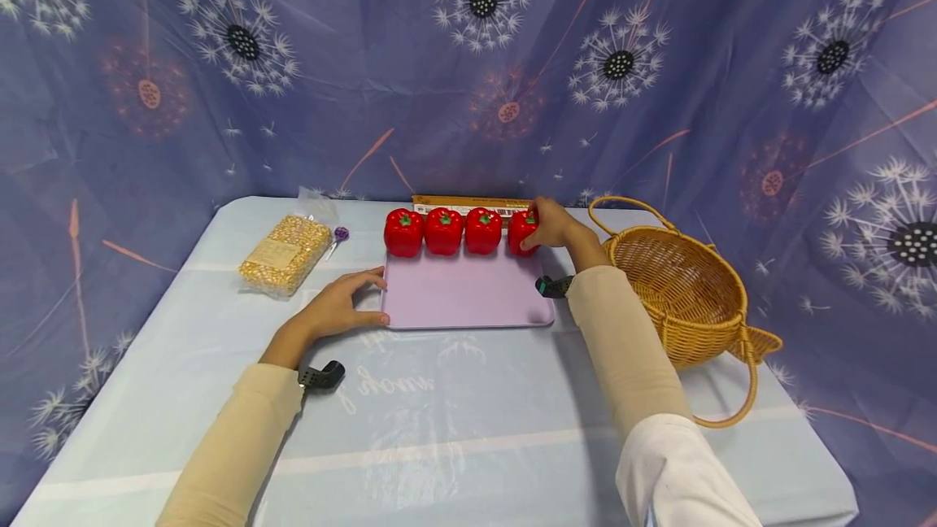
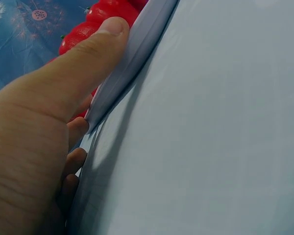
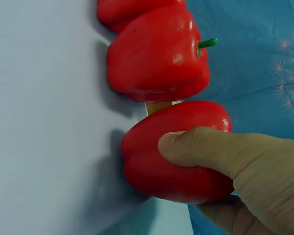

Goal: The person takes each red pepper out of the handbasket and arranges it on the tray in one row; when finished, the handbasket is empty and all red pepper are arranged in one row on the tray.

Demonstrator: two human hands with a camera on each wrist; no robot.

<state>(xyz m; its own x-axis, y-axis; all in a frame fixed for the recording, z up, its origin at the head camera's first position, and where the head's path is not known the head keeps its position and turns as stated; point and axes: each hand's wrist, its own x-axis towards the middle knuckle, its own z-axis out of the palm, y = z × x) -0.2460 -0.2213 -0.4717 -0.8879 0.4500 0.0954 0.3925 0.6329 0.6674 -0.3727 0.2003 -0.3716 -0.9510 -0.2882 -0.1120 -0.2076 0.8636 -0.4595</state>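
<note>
A row of red bell peppers with green stems stands along the back of a pale purple tray (image 1: 468,291). My right hand (image 1: 555,224) grips the rightmost bell pepper (image 1: 518,228) at the tray's back right corner. In the right wrist view the thumb lies across that pepper's side, and the other fingers are mostly hidden behind it. A narrow gap parts it from the neighbouring pepper (image 3: 154,54). At the tray's left edge rests my left hand (image 1: 333,307), thumb and fingers spread apart and touching the rim, as the left wrist view (image 2: 54,112) of the hand also shows.
A wicker basket (image 1: 691,324) with looped handles lies tilted on the right, beside my right forearm. Toward the back left are a clear bag of yellow kernels (image 1: 285,254) and a small purple-headed item (image 1: 340,235). Behind the peppers lies a long orange-brown box (image 1: 468,203).
</note>
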